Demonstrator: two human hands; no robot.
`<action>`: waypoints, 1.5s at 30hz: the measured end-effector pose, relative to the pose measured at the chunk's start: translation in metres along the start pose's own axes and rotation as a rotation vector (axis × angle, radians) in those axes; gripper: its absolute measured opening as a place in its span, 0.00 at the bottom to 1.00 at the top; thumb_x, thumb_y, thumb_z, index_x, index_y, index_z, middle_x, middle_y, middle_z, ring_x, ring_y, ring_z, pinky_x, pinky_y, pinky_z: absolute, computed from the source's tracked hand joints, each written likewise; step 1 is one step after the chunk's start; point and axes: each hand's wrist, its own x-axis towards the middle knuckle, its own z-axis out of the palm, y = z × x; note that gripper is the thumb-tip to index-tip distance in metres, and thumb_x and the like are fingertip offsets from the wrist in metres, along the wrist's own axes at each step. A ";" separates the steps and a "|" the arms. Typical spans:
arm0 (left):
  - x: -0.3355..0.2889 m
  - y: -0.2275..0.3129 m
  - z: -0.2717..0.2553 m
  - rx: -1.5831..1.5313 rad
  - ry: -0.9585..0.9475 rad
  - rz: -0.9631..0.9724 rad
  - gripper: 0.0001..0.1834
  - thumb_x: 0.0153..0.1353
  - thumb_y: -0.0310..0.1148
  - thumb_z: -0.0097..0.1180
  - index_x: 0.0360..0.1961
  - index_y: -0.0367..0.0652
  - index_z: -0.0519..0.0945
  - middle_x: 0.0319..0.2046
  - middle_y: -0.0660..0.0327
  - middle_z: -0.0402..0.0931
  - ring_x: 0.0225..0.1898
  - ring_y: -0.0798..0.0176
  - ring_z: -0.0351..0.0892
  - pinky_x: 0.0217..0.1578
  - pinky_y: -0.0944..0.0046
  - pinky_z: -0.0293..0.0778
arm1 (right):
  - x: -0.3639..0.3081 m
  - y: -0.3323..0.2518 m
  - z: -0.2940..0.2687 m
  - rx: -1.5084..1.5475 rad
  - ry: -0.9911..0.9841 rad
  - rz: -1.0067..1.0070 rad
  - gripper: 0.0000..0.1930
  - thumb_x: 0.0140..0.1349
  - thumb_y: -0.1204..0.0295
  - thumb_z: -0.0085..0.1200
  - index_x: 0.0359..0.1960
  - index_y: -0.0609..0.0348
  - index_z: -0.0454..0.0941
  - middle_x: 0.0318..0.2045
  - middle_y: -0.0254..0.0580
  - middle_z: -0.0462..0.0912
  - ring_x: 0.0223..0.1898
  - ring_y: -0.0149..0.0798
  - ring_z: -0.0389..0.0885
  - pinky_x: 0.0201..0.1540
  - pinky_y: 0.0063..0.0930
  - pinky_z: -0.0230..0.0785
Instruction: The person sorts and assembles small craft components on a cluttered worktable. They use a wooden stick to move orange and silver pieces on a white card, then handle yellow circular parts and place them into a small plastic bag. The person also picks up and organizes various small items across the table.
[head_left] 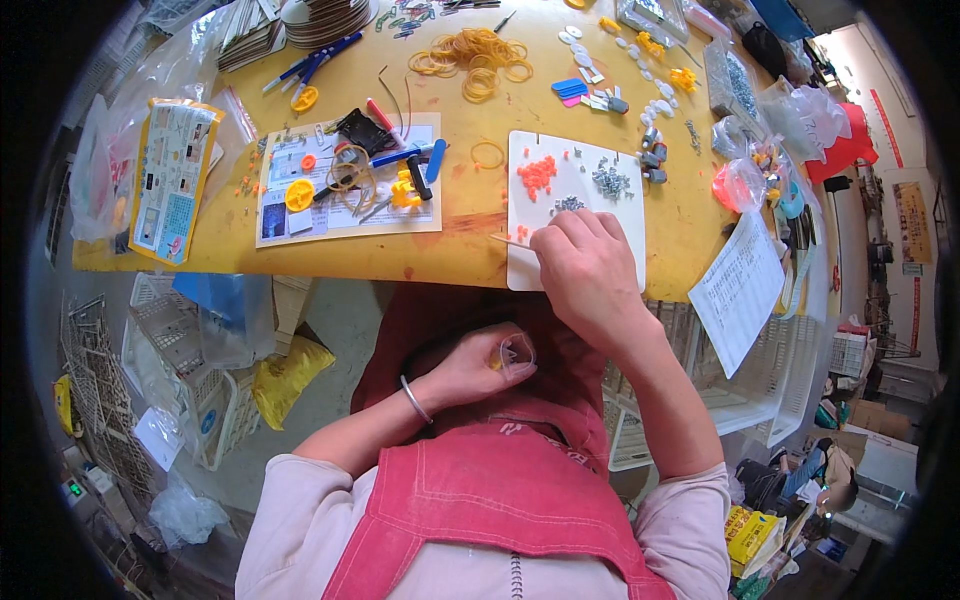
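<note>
Nearest: person in a red apron, seated or standing, cannot tell which. Left hand above the lap, below table level, fingers curled round a small clear cup, tilted. Cup's contents hard to make out.

Beyond it, right hand over the near part of a white board; thin pale stick pinched in the fingers, jutting left. Board lies at the front edge of the yellow table. On it: small grey parts just past the knuckles, then a heap of orange pieces at left and a heap of grey metal parts at right.

Left of the board, a printed sheet bearing a yellow wheel and a blue pen. Farther back, tangled rubber bands; to their right, white discs.
</note>
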 end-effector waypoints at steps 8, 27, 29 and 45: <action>-0.002 0.001 -0.001 0.013 0.015 -0.015 0.12 0.67 0.35 0.66 0.44 0.39 0.81 0.38 0.59 0.82 0.42 0.66 0.80 0.48 0.62 0.77 | -0.009 0.008 -0.013 -0.028 -0.001 0.105 0.04 0.55 0.79 0.58 0.31 0.57 0.77 0.33 0.44 0.79 0.40 0.49 0.80 0.47 0.42 0.69; 0.000 0.001 -0.002 0.025 0.015 -0.038 0.13 0.66 0.37 0.67 0.44 0.39 0.82 0.39 0.58 0.82 0.43 0.65 0.81 0.50 0.61 0.77 | -0.006 0.031 -0.009 -0.056 -0.002 0.037 0.04 0.60 0.79 0.61 0.33 0.56 0.79 0.34 0.39 0.79 0.41 0.45 0.80 0.48 0.39 0.69; 0.000 0.002 -0.001 0.031 0.011 -0.057 0.13 0.66 0.37 0.67 0.44 0.39 0.82 0.39 0.58 0.82 0.43 0.65 0.81 0.50 0.61 0.77 | -0.005 0.030 -0.011 -0.047 0.017 0.029 0.04 0.60 0.78 0.61 0.34 0.56 0.78 0.34 0.40 0.79 0.41 0.45 0.80 0.48 0.39 0.69; 0.002 0.000 0.000 0.032 0.018 -0.028 0.12 0.66 0.35 0.67 0.43 0.39 0.81 0.37 0.59 0.82 0.42 0.66 0.81 0.49 0.62 0.78 | 0.003 0.022 -0.019 -0.070 -0.062 -0.091 0.04 0.55 0.78 0.55 0.33 0.58 0.75 0.35 0.42 0.78 0.43 0.47 0.79 0.52 0.41 0.71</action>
